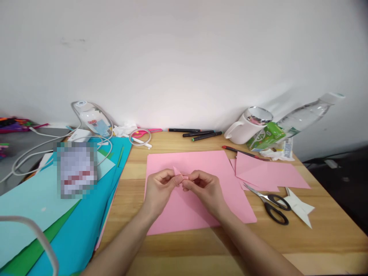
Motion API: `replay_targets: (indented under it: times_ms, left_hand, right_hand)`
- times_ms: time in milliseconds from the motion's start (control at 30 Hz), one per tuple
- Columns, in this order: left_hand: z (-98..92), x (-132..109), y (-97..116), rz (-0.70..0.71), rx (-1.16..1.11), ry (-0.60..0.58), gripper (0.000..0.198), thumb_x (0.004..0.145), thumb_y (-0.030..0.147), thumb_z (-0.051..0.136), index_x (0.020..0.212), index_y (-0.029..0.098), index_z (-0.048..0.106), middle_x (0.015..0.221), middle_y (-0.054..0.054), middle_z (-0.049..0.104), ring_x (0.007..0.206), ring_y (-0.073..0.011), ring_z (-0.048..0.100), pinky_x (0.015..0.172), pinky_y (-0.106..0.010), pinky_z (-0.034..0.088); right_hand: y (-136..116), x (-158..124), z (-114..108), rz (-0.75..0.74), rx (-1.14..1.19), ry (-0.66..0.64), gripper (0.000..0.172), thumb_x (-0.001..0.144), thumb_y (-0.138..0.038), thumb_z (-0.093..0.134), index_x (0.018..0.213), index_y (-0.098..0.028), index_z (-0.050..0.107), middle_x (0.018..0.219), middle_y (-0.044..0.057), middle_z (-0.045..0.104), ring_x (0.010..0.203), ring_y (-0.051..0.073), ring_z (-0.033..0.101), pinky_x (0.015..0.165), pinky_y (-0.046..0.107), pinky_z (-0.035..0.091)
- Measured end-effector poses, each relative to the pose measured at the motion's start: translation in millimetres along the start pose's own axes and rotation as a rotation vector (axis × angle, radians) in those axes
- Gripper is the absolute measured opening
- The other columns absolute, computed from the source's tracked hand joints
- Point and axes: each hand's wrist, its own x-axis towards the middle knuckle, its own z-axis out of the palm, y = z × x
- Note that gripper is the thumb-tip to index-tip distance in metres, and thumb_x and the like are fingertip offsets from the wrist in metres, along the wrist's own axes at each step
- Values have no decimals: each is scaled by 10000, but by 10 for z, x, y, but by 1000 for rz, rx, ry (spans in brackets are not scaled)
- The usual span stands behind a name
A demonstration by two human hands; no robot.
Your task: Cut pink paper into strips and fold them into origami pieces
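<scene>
Between my two hands is a small folded piece of pink paper [177,172], its pointed tip sticking up. My left hand [161,188] pinches it from the left with thumb and forefinger. From the right, my right hand [207,189] pinches its other end, and the fingertips of both hands nearly meet. Part of the folded paper is hidden behind the fingers. Both hands are over a large pink sheet [186,216] lying on the wooden table [126,191].
Right of the sheet lie pink paper pieces [267,172], black-handled scissors [270,203] and a white paper star [297,207]. Behind are markers [201,134], a white mug [250,124], a green carton [267,136] and a clear bottle [304,115]. Coloured sheets [66,237] cover the left.
</scene>
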Motion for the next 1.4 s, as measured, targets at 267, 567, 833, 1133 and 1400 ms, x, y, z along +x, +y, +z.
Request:
replay_targets:
  times_ms: [267,567,833,1133,1400]
  left_hand:
    - [-27,-18,31,-77,-117,-114,229,646,289,713,500,153,602,500,2,560,528,-121,517,558,-265,419]
    - [-2,5,44,-51,47,-71,226,710,305,650,556,145,611,511,11,556,523,-103,497,539,-234,396]
    - [-18,-11,36,-46,-22,-126,284,727,347,647,547,146,559,494,7,562,475,-104,502,492,-237,394]
    - [8,12,35,-106,-313,-268,182,767,311,622,770,128,619,584,-29,612,495,-114,542,487,-246,401]
    - [-7,20,5,-16,-225,-43,190,691,225,689,564,136,580,512,23,567,421,-66,472,448,-211,371]
  right_hand:
    - [-55,12,-22,-14,42,-153,277,693,-366,700,599,-171,528,563,-11,588,560,119,568,525,249,465]
    - [-46,41,-10,33,-11,-148,262,728,-381,661,665,-179,506,590,-15,605,513,98,530,511,242,455]
    - [-54,57,-51,172,120,-265,201,754,-333,650,746,-144,582,628,-14,579,553,80,521,541,213,440]
    - [-28,102,-143,415,476,-363,181,760,-281,658,852,-135,603,630,-11,543,542,58,483,477,154,373]
    - [-56,-5,-26,4,14,-149,162,740,-333,661,807,-190,628,893,54,636,810,169,599,688,290,482]
